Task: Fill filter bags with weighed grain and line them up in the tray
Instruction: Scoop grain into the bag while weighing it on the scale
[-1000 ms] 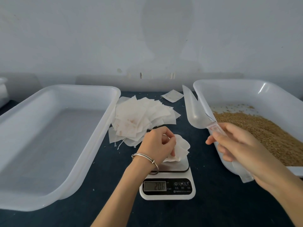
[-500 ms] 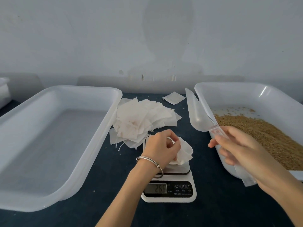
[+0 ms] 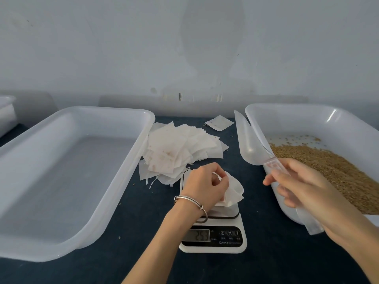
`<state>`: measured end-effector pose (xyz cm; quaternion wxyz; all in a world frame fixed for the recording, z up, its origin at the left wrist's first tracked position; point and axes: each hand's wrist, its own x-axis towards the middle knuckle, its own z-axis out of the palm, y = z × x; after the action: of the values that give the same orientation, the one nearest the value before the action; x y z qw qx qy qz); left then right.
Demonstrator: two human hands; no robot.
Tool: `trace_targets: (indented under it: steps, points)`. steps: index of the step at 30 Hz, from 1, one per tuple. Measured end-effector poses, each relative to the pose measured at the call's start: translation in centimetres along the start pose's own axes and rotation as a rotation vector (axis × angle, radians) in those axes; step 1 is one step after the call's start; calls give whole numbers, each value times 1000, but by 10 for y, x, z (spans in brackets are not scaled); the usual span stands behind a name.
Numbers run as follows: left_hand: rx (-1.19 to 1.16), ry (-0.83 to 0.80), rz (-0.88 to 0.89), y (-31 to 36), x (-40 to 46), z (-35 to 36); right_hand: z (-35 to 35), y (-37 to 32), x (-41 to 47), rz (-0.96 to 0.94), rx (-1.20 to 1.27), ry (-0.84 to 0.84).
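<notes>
A white filter bag stands open-mouthed on the small white scale, whose display reads 253. My left hand pinches the bag's near rim. My right hand grips the handle of a clear plastic scoop, held above the table just left of the grain tray; the scoop looks empty. Brown grain lies in the white tray on the right. A large white tray sits on the left with nothing in it.
A fanned pile of flat filter bags lies behind the scale, with one loose bag farther back. The table is dark blue, with stray grains. Another white container shows at the far left. A pale wall rises behind.
The scale reading went from 206 to about 253. My left hand has shifted slightly on the bag's rim. The scoop has stayed almost where it was.
</notes>
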<state>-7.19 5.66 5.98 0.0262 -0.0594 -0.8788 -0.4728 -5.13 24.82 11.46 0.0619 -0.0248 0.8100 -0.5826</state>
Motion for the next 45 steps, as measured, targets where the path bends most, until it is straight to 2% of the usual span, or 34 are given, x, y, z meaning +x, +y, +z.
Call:
trace_targets:
  steps: [19, 27, 31, 39, 45]
  points:
    - [5, 22, 0, 0, 1, 2, -1, -2, -1, -16, 15, -8]
    - [-28, 34, 5, 4, 0, 0, -17, -9, 5, -60, 31, 61]
    - [-178, 146, 35, 6, -1, -13, -26, -7, 7, -75, 22, 47]
    - [-403, 568, 141, -12, -26, -52, -52, -4, 18, -86, 46, 53]
    - [-408, 612, 100, -27, -35, -55, -71, 3, 36, -57, 45, 82]
